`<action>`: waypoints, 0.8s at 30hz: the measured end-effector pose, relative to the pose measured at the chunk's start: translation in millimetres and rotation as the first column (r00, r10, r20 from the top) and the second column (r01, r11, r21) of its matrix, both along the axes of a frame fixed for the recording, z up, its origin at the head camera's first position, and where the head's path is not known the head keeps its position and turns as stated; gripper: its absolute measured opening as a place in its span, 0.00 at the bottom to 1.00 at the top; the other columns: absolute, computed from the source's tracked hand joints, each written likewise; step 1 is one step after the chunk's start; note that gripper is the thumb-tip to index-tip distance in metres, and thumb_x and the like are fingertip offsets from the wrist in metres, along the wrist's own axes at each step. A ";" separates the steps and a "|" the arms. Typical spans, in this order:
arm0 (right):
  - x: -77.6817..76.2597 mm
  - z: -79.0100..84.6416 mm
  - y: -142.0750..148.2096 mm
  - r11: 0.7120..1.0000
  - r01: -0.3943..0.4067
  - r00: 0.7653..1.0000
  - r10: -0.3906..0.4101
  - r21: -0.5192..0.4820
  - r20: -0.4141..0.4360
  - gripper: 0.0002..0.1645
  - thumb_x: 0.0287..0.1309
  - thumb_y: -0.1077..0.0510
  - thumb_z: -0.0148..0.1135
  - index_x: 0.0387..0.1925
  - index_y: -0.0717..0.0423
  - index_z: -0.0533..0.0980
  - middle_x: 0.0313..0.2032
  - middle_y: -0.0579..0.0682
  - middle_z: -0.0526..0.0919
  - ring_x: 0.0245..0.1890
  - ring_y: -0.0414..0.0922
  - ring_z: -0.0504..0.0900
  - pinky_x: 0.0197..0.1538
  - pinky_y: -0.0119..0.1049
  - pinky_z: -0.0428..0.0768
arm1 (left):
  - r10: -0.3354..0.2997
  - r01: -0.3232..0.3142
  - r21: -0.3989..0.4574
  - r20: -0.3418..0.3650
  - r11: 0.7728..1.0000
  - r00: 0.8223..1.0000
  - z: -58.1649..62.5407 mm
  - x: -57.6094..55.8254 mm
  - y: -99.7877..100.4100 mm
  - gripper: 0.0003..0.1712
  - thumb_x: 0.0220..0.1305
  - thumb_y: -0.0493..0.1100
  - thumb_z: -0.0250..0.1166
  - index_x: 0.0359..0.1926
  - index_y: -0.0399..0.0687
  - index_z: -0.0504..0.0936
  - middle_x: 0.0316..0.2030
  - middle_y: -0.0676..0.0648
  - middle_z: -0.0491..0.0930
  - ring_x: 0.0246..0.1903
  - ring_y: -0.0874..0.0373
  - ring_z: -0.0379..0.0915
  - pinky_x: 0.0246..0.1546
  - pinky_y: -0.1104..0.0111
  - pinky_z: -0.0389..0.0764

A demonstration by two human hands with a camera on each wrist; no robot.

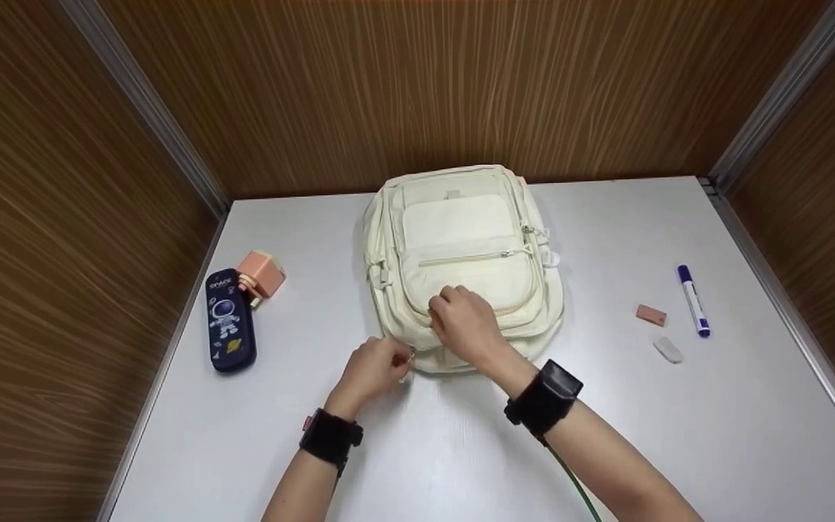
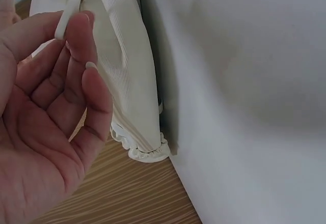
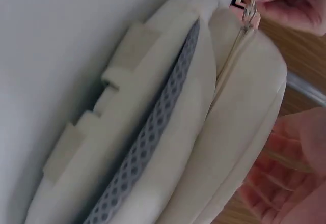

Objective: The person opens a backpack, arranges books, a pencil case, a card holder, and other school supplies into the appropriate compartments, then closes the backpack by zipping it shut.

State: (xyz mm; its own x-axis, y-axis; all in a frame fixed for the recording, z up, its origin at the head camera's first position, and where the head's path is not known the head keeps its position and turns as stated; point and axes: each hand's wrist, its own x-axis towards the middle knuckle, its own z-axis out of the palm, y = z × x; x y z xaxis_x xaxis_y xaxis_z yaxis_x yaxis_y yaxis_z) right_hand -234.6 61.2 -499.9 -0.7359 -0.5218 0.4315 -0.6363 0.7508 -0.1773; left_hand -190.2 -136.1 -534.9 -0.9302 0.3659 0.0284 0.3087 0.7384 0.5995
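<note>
A cream backpack [image 1: 461, 225] lies front side up on the white table, its bottom end towards me. My left hand [image 1: 374, 370] is at its lower left corner, pinching a zipper pull [image 2: 69, 18] between thumb and fingers. The pull's metal link and the zip track below it show in the right wrist view. On the lower front of the bag is my right hand [image 1: 464, 322], fingers bent against the fabric at the front pocket's lower edge. In the right wrist view, grey mesh [image 3: 153, 127] shows in a gap along the bag's bottom.
At the left lie a navy pencil case [image 1: 230, 319] with an astronaut print and a pink-orange block-shaped object [image 1: 262, 274]. To the right are a small pink eraser [image 1: 651, 315], a whitish eraser [image 1: 668, 349] and a blue-capped marker [image 1: 693, 301]. Wood-grain panels enclose the table.
</note>
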 end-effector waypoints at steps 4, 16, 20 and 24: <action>22.3 -8.5 -12.0 0.987 -0.141 0.989 0.144 -0.078 0.041 0.04 0.54 0.65 0.62 0.27 0.54 0.77 0.18 0.46 0.76 0.18 0.46 0.76 0.20 0.41 0.74 | 0.053 -0.053 0.025 -0.022 0.998 0.998 3.4 2.2 -3.5 0.08 0.49 0.35 0.71 0.24 0.50 0.80 0.19 0.58 0.76 0.20 0.63 0.70 0.24 0.66 0.73; 30.7 -35.2 -19.6 0.965 -0.242 0.872 0.261 -0.097 0.413 0.09 0.62 0.66 0.55 0.38 0.57 0.81 0.32 0.48 0.82 0.31 0.45 0.80 0.35 0.39 0.79 | 0.021 -0.028 0.263 0.031 0.964 0.999 16.3 2.5 -8.7 0.10 0.53 0.33 0.71 0.28 0.41 0.76 0.21 0.52 0.79 0.21 0.62 0.75 0.22 0.70 0.74; 29.6 -33.8 -23.5 0.980 -0.156 0.873 0.197 -0.127 0.446 0.11 0.68 0.60 0.54 0.30 0.56 0.79 0.22 0.45 0.76 0.23 0.41 0.73 0.29 0.38 0.75 | 0.063 -0.044 0.283 -0.058 0.958 0.996 15.5 -8.3 -13.2 0.02 0.61 0.34 0.68 0.33 0.39 0.82 0.27 0.48 0.83 0.27 0.57 0.80 0.29 0.66 0.78; 28.3 -35.0 -27.1 0.982 -0.113 0.887 0.169 -0.155 0.429 0.13 0.62 0.65 0.60 0.21 0.56 0.76 0.18 0.43 0.73 0.20 0.38 0.69 0.25 0.34 0.71 | 0.062 -0.025 0.148 -0.251 0.989 0.966 8.1 -18.0 -14.3 0.07 0.55 0.32 0.71 0.37 0.43 0.87 0.36 0.49 0.84 0.39 0.54 0.80 0.44 0.61 0.78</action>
